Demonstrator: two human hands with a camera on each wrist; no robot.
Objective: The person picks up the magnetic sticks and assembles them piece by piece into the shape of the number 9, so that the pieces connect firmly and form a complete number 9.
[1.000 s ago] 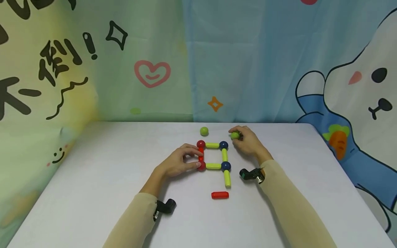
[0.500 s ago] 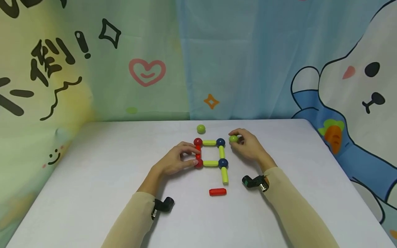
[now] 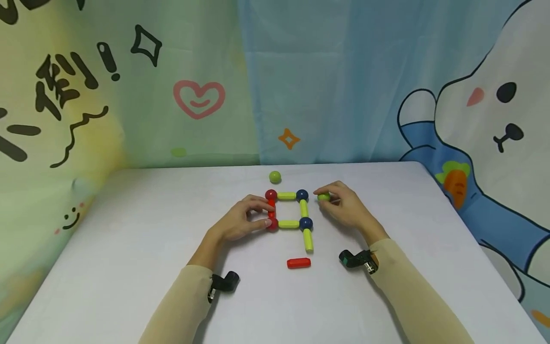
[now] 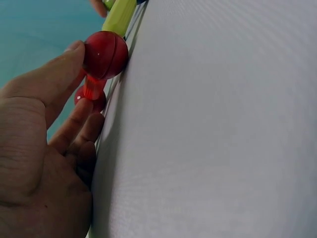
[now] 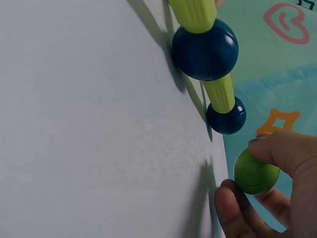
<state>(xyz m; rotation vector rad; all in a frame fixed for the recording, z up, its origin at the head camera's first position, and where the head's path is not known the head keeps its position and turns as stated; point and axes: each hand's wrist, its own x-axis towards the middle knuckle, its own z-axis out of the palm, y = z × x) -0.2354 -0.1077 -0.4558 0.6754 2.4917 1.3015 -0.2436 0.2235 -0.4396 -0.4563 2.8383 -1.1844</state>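
Note:
A frame of balls and rods lies on the table, with two red balls (image 3: 271, 195) on its left and two blue balls (image 3: 306, 223) on its right. A red rod (image 4: 93, 88) joins the red balls; yellow-green rods (image 3: 288, 224) form the other sides, and one more (image 3: 308, 241) extends toward the person. My left hand (image 3: 242, 218) holds the frame's left side, thumb against the near red ball (image 4: 105, 54) and fingertips by the red rod. Right of the far blue ball, my right hand (image 3: 347, 205) pinches a green ball (image 5: 256, 171) between thumb and fingers, apart from the frame.
Behind the frame rests another green ball (image 3: 275, 177). A loose red rod (image 3: 298, 263) lies in front of it on the white table (image 3: 258, 306). A printed curtain (image 3: 301, 86) hangs along the table's back edge.
My right hand has brought the green ball a little nearer to the person, beside the far blue ball. My left hand keeps its hold on the frame. The head view has shifted slightly.

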